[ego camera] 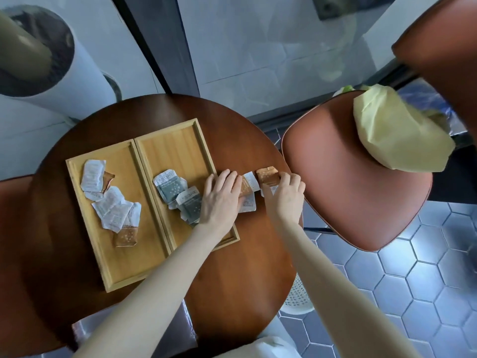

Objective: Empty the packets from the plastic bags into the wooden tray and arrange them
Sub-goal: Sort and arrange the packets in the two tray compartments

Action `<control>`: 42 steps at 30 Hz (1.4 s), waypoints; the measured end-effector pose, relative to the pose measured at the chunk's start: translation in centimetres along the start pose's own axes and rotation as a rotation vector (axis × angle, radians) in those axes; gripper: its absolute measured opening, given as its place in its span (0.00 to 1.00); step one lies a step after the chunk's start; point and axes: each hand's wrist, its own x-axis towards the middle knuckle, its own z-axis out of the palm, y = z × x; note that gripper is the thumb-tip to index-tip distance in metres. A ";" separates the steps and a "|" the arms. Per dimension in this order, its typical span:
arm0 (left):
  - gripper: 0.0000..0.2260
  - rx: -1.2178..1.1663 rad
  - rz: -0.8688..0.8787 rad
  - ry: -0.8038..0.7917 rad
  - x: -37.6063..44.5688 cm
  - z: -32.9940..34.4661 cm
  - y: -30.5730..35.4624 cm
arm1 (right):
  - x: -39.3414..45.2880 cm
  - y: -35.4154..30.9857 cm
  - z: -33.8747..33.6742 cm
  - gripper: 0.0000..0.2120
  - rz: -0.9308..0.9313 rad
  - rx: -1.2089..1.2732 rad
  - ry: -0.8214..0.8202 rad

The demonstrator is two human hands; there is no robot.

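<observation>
Two wooden trays sit side by side on a round brown table (227, 275). The left tray (85, 223) holds several white and copper packets (111, 205). In the right tray (178, 146) lie grey-green packets (170, 187). Right of that tray, on the table, is a small pile of copper and white packets (251, 183). My left hand (222, 197) rests flat on the pile's left side, over the tray's right rim. My right hand (285, 192) pinches a copper packet (267, 174) at the pile's right end. No plastic bag is visible on the table.
A brown leather chair (335, 177) stands right of the table with a pale yellow bag (392, 133) on its seat. A white planter (59, 60) stands at the back left. A white perforated bin (296, 298) sits under the table's right edge, on hexagon floor tiles.
</observation>
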 end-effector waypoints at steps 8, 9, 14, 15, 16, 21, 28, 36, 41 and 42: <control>0.16 -0.089 -0.031 0.013 0.7 -0.7 0.2 | 1.2 -1.2 -0.1 0.11 0.185 0.287 -0.096; 0.16 -0.110 -0.045 -0.006 0.7 -0.9 0.3 | 1.4 -1.2 -0.3 0.11 0.184 0.294 -0.125; 0.15 -0.147 -0.060 -0.032 1.0 -2.7 0.8 | 1.8 -1.1 -2.4 0.16 0.093 0.225 -0.255; 0.14 -0.163 -0.061 -0.018 1.0 -3.2 0.8 | 1.8 -1.1 -2.9 0.16 0.064 0.219 -0.284; 0.13 -0.176 -0.065 0.011 0.8 -3.8 0.8 | 1.7 -1.2 -3.5 0.15 0.032 0.214 -0.310; 0.12 -0.213 -0.121 0.107 -1.3 -6.0 -0.1 | 0.4 -2.2 -6.2 0.10 -0.090 0.177 -0.329; 0.13 -0.322 -0.255 0.212 -7.1 -8.0 -3.2 | -3.9 -6.9 -7.2 0.13 -0.296 0.177 -0.301; 0.09 -0.501 -0.482 0.303 -15.4 -6.1 -8.4 | -10.1 -11.6 -3.4 0.09 -0.415 0.270 -0.432; 0.12 -0.595 -0.555 0.403 -19.1 -3.4 -10.7 | -12.8 -12.5 0.5 0.12 -0.336 0.396 -0.508; 0.13 -0.598 -0.565 0.419 -19.6 -2.8 -11.0 | -13.1 -12.5 1.3 0.13 -0.320 0.407 -0.525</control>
